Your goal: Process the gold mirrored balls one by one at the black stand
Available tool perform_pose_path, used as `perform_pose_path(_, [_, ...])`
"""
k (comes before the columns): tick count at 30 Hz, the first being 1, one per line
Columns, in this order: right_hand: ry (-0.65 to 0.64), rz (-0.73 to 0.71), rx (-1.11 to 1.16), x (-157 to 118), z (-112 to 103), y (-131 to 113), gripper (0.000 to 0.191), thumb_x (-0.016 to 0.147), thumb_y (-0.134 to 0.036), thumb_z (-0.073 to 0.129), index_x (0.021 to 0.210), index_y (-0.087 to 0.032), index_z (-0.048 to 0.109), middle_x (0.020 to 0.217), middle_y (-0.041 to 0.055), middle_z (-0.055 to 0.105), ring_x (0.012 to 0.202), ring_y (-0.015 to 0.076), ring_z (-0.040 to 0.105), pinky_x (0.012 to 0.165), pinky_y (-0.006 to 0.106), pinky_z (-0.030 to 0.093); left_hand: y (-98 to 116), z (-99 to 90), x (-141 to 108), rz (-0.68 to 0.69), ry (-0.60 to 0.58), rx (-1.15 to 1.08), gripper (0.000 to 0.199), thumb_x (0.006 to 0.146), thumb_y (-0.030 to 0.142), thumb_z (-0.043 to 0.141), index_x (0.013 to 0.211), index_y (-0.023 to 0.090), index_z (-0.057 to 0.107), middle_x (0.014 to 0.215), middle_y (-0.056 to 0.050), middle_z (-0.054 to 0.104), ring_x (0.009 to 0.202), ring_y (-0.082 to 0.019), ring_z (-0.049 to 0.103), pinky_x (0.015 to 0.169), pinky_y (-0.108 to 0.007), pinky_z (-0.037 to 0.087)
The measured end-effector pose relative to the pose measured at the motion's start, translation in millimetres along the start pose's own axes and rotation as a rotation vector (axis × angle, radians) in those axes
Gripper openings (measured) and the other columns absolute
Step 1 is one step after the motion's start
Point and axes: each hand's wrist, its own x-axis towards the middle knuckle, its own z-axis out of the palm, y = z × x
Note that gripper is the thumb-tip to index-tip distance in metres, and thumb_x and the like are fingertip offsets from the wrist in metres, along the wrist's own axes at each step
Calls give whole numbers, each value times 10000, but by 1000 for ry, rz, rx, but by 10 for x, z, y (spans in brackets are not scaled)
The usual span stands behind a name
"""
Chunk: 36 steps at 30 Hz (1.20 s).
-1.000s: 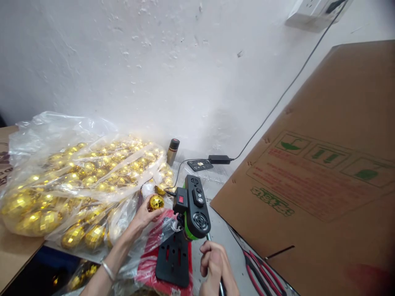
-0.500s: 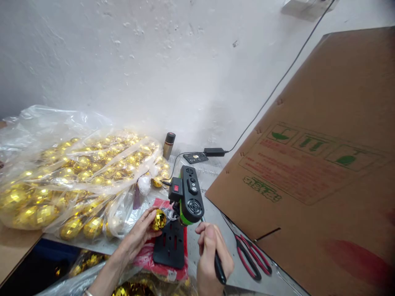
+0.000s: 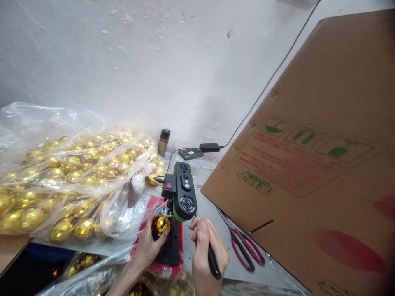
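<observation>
My left hand is closed around a gold faceted ball, held over the black slotted base of a small bench machine that looks like a mini drill press. Its black head hides whatever tool sits under it. My right hand is wrapped round the black-gripped lever, whose thin metal rod reaches toward the machine's head. Red plastic lies under the base. On the left, a clear plastic bag is full of similar gold balls.
Red-handled pliers lie right of my right hand. A large cardboard box leans along the right side. Behind the machine are a dark-capped can, a phone-like black slab and a power adapter with its cord against the wall.
My left hand has brought the gold ball rightward and slightly down, over the base and closer to the machine's head. The right hand keeps its grip on the lever. The whole view has shifted a little.
</observation>
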Motion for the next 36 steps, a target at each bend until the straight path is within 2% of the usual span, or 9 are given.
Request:
perform_pose_path(5, [-36, 11, -4, -83, -24, 73, 398, 1103, -195, 449, 718, -219, 546, 679, -39, 550, 624, 98, 581, 616, 209, 456, -96, -63, -53, 147, -100, 122, 511, 881, 389, 729, 1350, 221, 616, 1343, -164, 753, 1257, -374, 722, 1109, -571, 570])
perform_pose_path(9, [-40, 5, 10, -117, -48, 126, 399, 1101, -198, 450, 718, -216, 558, 693, -23, 578, 645, 115, 593, 624, 225, 457, -217, -50, -58, 222, -99, 139, 536, 859, 328, 761, 1365, 219, 621, 1373, -180, 738, 1291, -390, 705, 1123, -591, 565])
perform_pose_path(14, [-46, 5, 29, -139, -32, 113, 369, 1091, -163, 457, 744, -218, 570, 723, -22, 584, 651, 112, 593, 604, 224, 441, -173, 3, -7, 217, -149, 129, 548, 808, 300, 801, 1329, 216, 652, 1308, -161, 748, 1227, -388, 717, 1078, -585, 584])
perform_pose_path(20, [94, 122, 66, -294, 88, 49, 364, 1093, -158, 459, 742, -221, 535, 738, -23, 579, 668, 110, 570, 640, 248, 425, -130, 8, 6, 194, -214, 171, 552, 785, 277, 792, 1314, 195, 659, 1276, -161, 756, 1184, -383, 717, 1054, -585, 571])
perform_pose_path(23, [114, 79, 38, -413, 119, 171, 350, 1082, -150, 457, 749, -222, 538, 719, -18, 584, 647, 120, 582, 612, 259, 420, -139, -2, -7, 179, -216, 169, 568, 779, 259, 782, 1328, 196, 647, 1283, -162, 751, 1192, -377, 715, 1065, -575, 566])
perform_pose_path(27, [158, -98, 10, -516, 130, 400, 366, 1076, -163, 446, 728, -221, 543, 724, -17, 611, 637, 118, 608, 613, 258, 447, -105, -9, -17, 157, -221, 161, 573, 763, 244, 779, 1320, 208, 651, 1273, -153, 755, 1192, -376, 714, 1064, -566, 568])
perform_pose_path(29, [166, -141, 11, -528, 144, 465, 369, 1076, -166, 436, 728, -221, 541, 728, -22, 614, 631, 112, 608, 614, 257, 447, -78, -7, -19, 148, -219, 156, 569, 750, 238, 781, 1305, 209, 661, 1254, -146, 761, 1175, -375, 719, 1052, -563, 574])
perform_pose_path(36, [265, -169, 24, -491, 266, 445, 369, 1060, -143, 432, 702, -222, 477, 709, -43, 560, 584, 97, 535, 616, 270, 415, -33, 26, -25, 118, -215, 147, 565, 725, 240, 775, 1280, 201, 673, 1195, -138, 767, 1124, -371, 723, 1011, -555, 583])
